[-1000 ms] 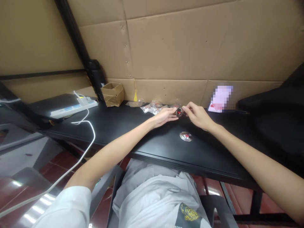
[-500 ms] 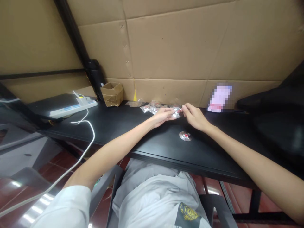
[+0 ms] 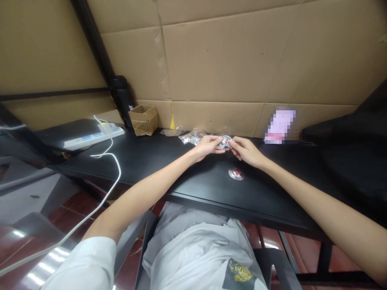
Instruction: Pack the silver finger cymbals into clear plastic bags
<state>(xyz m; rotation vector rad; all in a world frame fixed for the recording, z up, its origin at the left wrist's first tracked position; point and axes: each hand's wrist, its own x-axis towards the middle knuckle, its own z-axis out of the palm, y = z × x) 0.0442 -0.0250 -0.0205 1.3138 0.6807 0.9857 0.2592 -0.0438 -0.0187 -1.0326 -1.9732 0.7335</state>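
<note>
Between my left hand and my right hand is a small round silver metal disc with a red centre. The fingertips of both hands pinch its edges, and part of it is hidden by them. A matching silver disc with a red centre lies on the black tabletop, just below my right hand and not touching it. Clear plastic bags with small red-and-silver parts lie near the wall, a little beyond my left fingers.
A small open cardboard box, a white power strip with a white cable, and a yellow tassel stand at the table's back left. A pixelated pink item and a black bag are to the right. Cardboard lines the wall.
My hands have shifted the disc between them, and its round silver face now shows more plainly. My right hand has moved slightly lower and to the right of its earlier place.
</note>
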